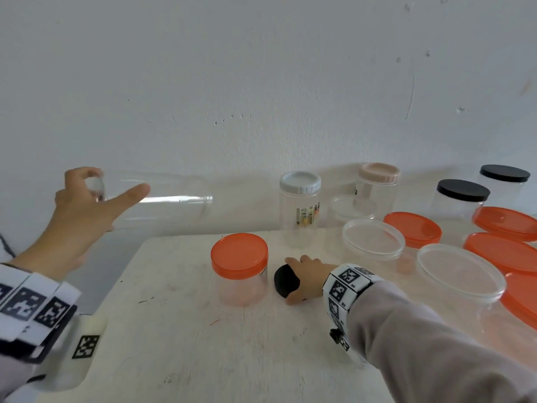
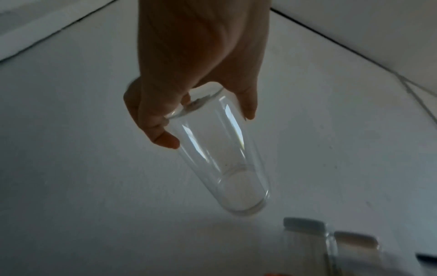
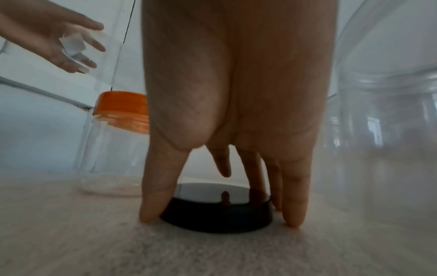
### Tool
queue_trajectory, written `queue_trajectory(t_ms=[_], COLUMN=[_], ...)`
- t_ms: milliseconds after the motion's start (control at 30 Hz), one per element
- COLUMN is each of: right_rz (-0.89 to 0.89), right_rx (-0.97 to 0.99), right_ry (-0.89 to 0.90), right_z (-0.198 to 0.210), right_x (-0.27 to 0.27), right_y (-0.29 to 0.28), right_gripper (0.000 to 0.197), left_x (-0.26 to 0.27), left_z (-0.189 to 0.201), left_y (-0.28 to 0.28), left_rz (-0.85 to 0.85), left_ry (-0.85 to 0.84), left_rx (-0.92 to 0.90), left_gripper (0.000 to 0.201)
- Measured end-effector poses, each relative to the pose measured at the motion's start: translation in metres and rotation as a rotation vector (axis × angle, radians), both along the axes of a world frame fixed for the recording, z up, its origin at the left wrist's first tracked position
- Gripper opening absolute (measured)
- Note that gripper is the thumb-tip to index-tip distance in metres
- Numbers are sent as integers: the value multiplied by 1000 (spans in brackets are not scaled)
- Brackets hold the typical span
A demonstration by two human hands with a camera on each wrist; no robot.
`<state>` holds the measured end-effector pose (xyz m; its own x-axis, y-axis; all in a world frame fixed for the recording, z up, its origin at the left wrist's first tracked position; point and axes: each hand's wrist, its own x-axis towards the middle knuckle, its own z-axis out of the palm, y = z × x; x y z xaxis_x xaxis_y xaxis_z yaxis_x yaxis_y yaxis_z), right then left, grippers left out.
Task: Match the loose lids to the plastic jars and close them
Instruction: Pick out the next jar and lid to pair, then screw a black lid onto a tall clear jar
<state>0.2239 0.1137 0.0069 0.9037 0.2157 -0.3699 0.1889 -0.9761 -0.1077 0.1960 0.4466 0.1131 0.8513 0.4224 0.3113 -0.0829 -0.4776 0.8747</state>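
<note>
- A tall clear jar (image 1: 162, 199) is being held in the air at the left, off the edge of the worktop (image 1: 180, 330), lying almost level with its long axis running left to right and its open threaded mouth pointing right toward the other jars.
- The left hand (image 1: 78, 216) is wrapping its grip round the jar's closed base end, thumb lying along the near wall and fingers curled over the far side; the rest of the jar is sticking out to the right beyond the fingers.
- A small black lid (image 1: 286, 281) is lying flat on the worktop, just right of a closed orange-lidded jar (image 1: 239, 267).
- The right hand (image 1: 308, 276) is reaching down over the lid, its grip pinching the rim between the thumb on one side and fingers on the other, fingertips touching the worktop.
- Behind, a white-lidded jar (image 1: 300, 210) and a beige-lidded jar (image 1: 377, 187) are standing upright by the wall (image 1: 261, 82).
- At the right, two black-lidded jars (image 1: 462, 199), open wide clear jars (image 1: 460, 274) and loose orange lids (image 1: 412, 228) are crowding together.
</note>
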Motion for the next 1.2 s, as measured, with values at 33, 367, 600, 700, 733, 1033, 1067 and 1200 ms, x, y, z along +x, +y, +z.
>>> queue_trajectory(t_ms=[33,367,600,700,733,1033,1067,1200], right_rz=[-3,-62,-228,-233,-238,-248,-250,-225], right_rx=[-1,371,1093,1200,1216,1282,1273,1183], right_ry=[-4,-36,2,0,-12,-64,-73,-105], right_z=[1,45,90,105,109,126,125,124], right_x=[0,-40,-77,-86,-88,-99,-99,-99], right_y=[-1,-30,-72,-89,-94,-111,-111,-107], right_gripper=[89,92,60,72,77,74,76,65], left_x=[-2,-39,-57,-64,-66,-84,-84,-85], left_z=[1,-6,-34,-46,-50,-82,-84,-90], left_y=[-3,-58,-108,-125,-130,-174,-177,-188], left_rz=[-53,-517,-745,-794,-805,-919,-911,-917], left_ry=[3,133,280,354,383,556,575,612], left_rx=[-112,-570,-642,-705,-715,-609,-573,-471], left_gripper=[102,88,80,96,100,76,83,95])
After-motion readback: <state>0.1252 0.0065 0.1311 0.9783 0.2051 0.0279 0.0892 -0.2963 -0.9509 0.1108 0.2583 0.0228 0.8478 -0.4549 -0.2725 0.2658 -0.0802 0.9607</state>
